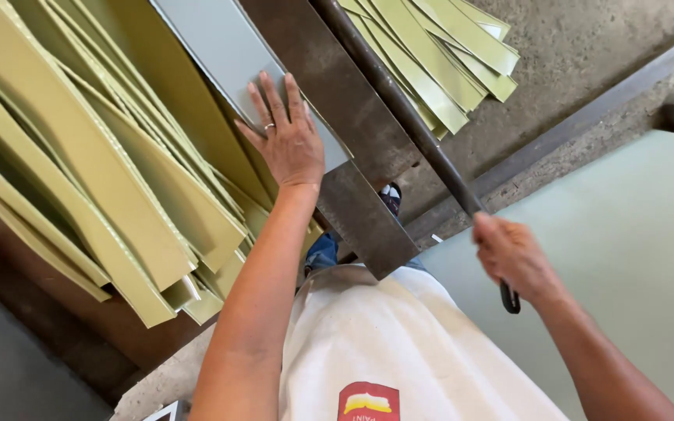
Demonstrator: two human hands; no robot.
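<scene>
Head view, looking down along both forearms. Left hand [286, 136] lies flat, fingers spread, palm pressed on a pale grey sheet [228, 54]; a ring shows on one finger. The grey sheet rests against the dark steel blade plate [329, 101] of a lever cutter, with the hand just beside the plate's left edge. Right hand [512, 257] is closed in a fist around the dark lever handle [423, 148], near its lower end; the handle's black tip sticks out below the fist. The handle runs up and to the left, passing over the blade plate toward the top edge of the picture.

Left of the grey sheet: a fanned pile of olive-green strips [95, 164], overlapping, ends pointing down-right, lying on a brown counter [79, 312]. Beyond the blade, at the top, a second smaller pile of green strips [438, 54] lies on the concrete floor [587, 39]. At right, a large pale green panel [626, 257] fills the lower right corner. Person wears a white apron [399, 343]; a shoe [390, 196] shows just under the blade plate.
</scene>
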